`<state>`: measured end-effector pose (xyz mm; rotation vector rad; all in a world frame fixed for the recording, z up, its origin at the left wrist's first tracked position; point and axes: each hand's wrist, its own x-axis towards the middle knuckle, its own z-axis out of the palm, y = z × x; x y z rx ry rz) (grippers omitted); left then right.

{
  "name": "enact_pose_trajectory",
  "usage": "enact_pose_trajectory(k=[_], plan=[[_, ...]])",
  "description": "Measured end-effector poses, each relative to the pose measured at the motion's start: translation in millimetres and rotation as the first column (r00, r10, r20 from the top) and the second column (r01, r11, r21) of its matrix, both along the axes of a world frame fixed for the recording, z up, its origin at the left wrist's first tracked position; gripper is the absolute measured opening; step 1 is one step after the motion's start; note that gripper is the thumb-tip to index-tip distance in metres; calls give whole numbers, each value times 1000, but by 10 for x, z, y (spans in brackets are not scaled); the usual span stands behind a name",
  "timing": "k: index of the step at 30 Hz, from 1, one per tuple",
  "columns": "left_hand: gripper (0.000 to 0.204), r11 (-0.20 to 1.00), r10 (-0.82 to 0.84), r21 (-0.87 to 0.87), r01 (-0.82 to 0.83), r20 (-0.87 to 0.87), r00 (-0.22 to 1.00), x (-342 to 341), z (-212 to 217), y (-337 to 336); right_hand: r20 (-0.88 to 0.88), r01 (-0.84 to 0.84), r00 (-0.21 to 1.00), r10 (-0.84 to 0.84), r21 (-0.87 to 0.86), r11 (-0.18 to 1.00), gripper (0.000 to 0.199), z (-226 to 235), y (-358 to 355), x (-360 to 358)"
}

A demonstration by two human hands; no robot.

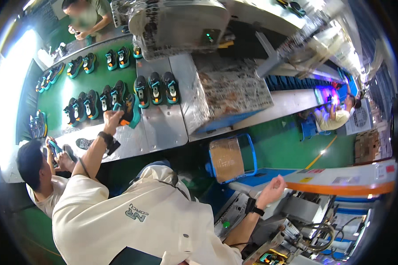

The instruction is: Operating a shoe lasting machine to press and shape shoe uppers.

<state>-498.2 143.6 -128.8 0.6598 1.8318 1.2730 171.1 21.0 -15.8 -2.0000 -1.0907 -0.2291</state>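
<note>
My left hand (pixel 112 120) is closed on a black sneaker (pixel 128 110) with a teal sole and orange accents, held tilted over the near edge of the conveyor table. Beside it, three matching sneakers (pixel 154 88) stand in a row on the bare metal plate (pixel 163 126). More of these shoes (pixel 91 105) line the green belt (pixel 66 88) to the left. My right hand (pixel 272 191) is out to the right, near the orange-edged machine panel, loosely curled with nothing visible in it. Another shoe (pixel 272 258) lies in the machine at the lower right.
A plastic-wrapped machine housing (pixel 234 92) rises past the metal plate. Behind me stands a blue-framed cart with a brown board (pixel 227 159). A co-worker (pixel 40 176) handles a shoe close on my left; another person (pixel 86 20) works across the belt, and one (pixel 338 117) sits far right.
</note>
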Motion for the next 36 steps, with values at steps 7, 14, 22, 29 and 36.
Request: enact_pose_trajectory(k=[7,14,22,29,36], plan=[[36,987,-76,-150,-62,-764,641,-810,-1202,1374,-31,-287,958,286,-135,948,25,800,2118,-877],[37,944,-297,-311,112,-648,701,-1286,-1864,1466,30,-273,951,309,-387,880,38,448,3601,-776],[34,929,-356,-60,366,-427,831,-372,-716,885,192,-37,960,204,-636,771,42,286,3890,-814],[24,691,-429,318,650,-542,722,1362,1384,998,177,-191,929,326,-526,829,37,262,3811,-783],[32,344,-399,421,839,-743,537,2743,1999,1631,85,-293,925,372,-466,835,41,385,3700,-771]])
